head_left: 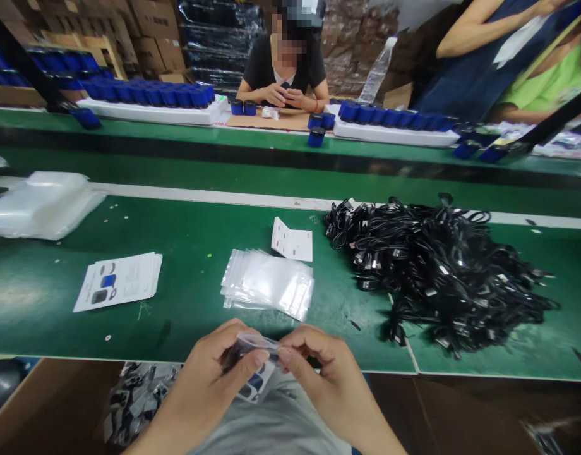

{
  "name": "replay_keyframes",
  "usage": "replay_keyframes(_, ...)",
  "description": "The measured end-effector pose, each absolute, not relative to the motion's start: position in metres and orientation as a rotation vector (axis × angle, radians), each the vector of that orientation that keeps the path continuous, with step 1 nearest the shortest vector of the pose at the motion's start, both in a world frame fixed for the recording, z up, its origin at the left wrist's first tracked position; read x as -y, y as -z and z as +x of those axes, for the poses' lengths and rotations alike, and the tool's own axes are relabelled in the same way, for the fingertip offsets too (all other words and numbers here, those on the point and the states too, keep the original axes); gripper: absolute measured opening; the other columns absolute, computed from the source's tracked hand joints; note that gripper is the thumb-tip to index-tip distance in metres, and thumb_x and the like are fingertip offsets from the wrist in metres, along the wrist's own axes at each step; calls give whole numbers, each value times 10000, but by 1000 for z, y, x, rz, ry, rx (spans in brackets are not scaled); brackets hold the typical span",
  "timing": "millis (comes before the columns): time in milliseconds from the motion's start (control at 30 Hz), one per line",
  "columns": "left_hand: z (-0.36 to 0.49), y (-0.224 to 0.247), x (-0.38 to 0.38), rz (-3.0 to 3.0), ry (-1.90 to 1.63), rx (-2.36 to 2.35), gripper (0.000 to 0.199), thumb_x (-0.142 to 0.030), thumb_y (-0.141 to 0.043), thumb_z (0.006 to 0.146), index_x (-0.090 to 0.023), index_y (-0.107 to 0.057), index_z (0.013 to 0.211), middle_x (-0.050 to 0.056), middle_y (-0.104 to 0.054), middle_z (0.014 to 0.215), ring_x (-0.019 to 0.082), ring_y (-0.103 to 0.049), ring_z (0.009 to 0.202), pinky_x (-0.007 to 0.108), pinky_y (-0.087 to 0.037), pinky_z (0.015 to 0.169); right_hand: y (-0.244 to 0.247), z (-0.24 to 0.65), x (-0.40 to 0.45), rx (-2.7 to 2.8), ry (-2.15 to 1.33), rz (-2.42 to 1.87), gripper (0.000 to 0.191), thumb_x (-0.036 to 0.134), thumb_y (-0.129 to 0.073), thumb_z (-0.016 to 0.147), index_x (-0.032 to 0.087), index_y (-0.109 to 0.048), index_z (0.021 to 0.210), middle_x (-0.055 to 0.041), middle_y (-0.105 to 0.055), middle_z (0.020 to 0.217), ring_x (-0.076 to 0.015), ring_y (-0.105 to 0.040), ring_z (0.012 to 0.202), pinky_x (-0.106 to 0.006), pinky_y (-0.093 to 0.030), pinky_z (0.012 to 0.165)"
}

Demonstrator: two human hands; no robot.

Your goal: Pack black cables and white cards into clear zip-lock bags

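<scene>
Between my two hands is a clear plastic bag [258, 341] with a printed leaflet [253, 385] showing through it. My left hand [219, 370] grips the bag's left side, thumb across the top. At the bag's upper right edge, my right hand [314, 360] pinches the plastic between thumb and fingers. Just beyond my hands lies a stack of flat clear bags [269, 281] on the green table. A folded white leaflet [295, 244] stands partly open behind that stack. Whatever else the held bag contains is hard to make out behind my fingers.
A large heap of black cables [437, 272] covers the table's right side. Printed leaflets [122, 281] are stacked at left, near a pile of plastic bags [41, 202]. A co-worker [285, 69] sits opposite, by trays of blue items [148, 95]. Below the table edge sits a bag of packets [136, 401].
</scene>
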State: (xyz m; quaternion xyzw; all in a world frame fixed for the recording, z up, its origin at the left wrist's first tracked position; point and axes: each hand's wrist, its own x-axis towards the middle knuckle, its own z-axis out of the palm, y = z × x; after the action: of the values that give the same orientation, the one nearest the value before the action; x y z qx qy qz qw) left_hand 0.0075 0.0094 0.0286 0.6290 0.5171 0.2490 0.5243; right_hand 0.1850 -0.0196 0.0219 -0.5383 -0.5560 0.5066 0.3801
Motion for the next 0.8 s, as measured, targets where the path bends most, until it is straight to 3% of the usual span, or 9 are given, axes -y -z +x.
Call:
replay_keyframes(100, 3, -27, -11, 1490, -628, -1218, 185, -347, -532, 858, -219, -663, 837, -6, -614, 787, 137, -583, 699, 196, -458, 608, -23, 188, 18, 1371, -1290, -1391, 156, 259, -578, 841, 164, -641, 734, -3, -588, 659, -128, -538, 607, -232, -410, 569)
replay_keyframes(533, -6, -19, -14, 1963, -633, -1243, 176, -206, -477, 903, -220, -589, 768, -39, -587, 722, 99, -574, 641, 180, -425, 597, -23, 196, 15, 1559, -1110, -1440, 181, 201, -482, 885, 182, -555, 720, 10, -539, 684, -124, -503, 638, -223, -378, 582)
replay_keyframes(800, -5, -20, -15, 1926, -561, -1184, 175, -221, -475, 913, -224, -620, 816, -28, -595, 764, 105, -590, 676, 181, -436, 614, -24, 194, 15, 1612, -1103, -1406, 172, 187, -472, 892, 186, -544, 737, 7, -534, 693, -126, -497, 641, -224, -376, 583)
